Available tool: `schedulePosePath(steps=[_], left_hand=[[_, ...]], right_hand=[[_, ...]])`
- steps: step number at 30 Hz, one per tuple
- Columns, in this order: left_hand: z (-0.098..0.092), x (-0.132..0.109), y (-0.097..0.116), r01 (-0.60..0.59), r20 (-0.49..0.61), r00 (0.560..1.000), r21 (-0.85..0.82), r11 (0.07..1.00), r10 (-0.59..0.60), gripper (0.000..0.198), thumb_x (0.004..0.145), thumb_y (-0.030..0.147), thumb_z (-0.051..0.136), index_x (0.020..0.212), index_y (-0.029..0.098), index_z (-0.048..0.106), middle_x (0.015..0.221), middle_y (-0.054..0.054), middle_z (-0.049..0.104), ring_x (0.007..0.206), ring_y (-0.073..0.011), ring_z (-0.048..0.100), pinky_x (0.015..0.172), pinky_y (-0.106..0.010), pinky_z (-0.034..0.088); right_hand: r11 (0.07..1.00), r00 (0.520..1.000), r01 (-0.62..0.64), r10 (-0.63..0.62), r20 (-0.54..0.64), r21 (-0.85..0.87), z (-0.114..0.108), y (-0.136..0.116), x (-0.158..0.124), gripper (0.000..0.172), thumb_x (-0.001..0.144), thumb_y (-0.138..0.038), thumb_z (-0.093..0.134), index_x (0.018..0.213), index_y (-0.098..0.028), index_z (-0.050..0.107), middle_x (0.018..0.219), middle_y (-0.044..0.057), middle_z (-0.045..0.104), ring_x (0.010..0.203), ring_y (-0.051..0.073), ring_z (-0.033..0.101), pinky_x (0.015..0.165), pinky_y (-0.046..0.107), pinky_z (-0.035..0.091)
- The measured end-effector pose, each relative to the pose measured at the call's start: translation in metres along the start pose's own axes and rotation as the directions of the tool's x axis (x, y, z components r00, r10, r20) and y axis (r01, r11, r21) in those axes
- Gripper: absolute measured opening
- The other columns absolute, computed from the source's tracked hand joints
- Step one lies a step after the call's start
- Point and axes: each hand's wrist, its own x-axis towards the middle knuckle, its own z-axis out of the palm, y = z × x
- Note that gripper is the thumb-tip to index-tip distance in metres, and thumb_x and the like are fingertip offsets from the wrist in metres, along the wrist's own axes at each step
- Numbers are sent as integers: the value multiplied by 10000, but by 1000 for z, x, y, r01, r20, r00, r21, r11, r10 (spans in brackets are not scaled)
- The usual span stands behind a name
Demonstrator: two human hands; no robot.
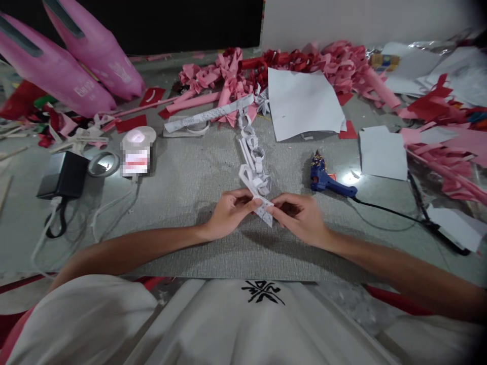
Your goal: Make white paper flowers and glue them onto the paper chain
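Observation:
Both my hands meet over a white paper strip craft at the middle of the table's near side. My left hand pinches it from the left, thumb on top. From the right, my right hand grips its near end between thumb and fingers. Folded loops of white paper run away from my fingers up the table. Fine dark markings show on the strip's near end. Beyond the loops lies a rolled white paper tube with printed marks.
A blue glue gun with a black cord lies to the right. White sheets rest behind it, before a heap of pink and red paper pieces. On the left are two pink bottles, a black box and cables.

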Motion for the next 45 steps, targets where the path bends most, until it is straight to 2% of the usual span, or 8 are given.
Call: schedulePosePath(steps=[4,7,12,16,21,27,36,45], left_hand=[[-3,1,0,27,63,998,-130,991,-19,332,967,492,710,1053,175,663,945,-55,719,719,-142,688,588,-241,609],[-5,1,1,84,130,990,-185,979,-60,332,966,484,712,1091,189,629,978,-61,722,743,-169,728,544,-249,631],[-2,0,4,65,134,990,-221,973,-36,303,949,446,748,1046,165,691,1014,-82,776,883,-212,781,764,-353,708],[0,-1,1,-13,89,996,-190,982,30,238,913,363,803,1005,144,799,998,-82,811,869,-181,775,778,-308,698],[2,-3,-4,-40,38,998,-160,986,46,168,837,293,873,955,174,861,942,-65,828,750,-135,737,652,-228,653],[3,-4,-5,-29,33,999,-99,995,33,187,843,322,869,970,184,869,909,-59,826,830,-165,765,814,-287,662],[3,-3,-5,-56,-9,998,-60,997,56,163,854,317,857,968,201,873,935,-48,836,808,-147,766,802,-253,641],[5,-5,-2,-108,15,994,8,994,108,124,850,298,857,867,175,858,934,-73,840,828,-174,783,791,-275,654]], right_hand=[[905,965,211,-253,-69,-371,-30,-3,5,191,985,-393,670,1074,-251,762,840,52,728,690,175,636,649,328,515],[836,947,244,-315,-65,-492,-50,-3,6,158,1011,-342,632,1064,-259,755,789,41,701,665,172,616,652,334,504],[844,925,370,-375,65,-389,-42,3,3,143,1010,-316,658,1112,-239,723,805,25,687,624,139,590,579,290,479],[853,880,474,-469,78,-219,-18,5,-1,270,949,-319,771,1181,-212,684,797,6,615,620,123,533,544,270,445],[904,917,395,-400,2,-164,-3,2,-4,163,948,-251,760,1078,-231,663,759,-27,570,614,110,502,561,270,421],[966,968,243,-247,-39,-88,0,4,-4,119,937,-261,765,1014,-239,676,769,-33,602,612,99,522,573,266,438],[978,976,208,-207,-60,15,-1,7,-4,349,958,-265,739,1285,-265,616,799,-42,587,639,103,557,578,248,473],[950,950,305,-308,-43,-59,-3,0,3,68,926,-244,779,970,-232,729,694,-47,575,591,93,506,566,258,401]])
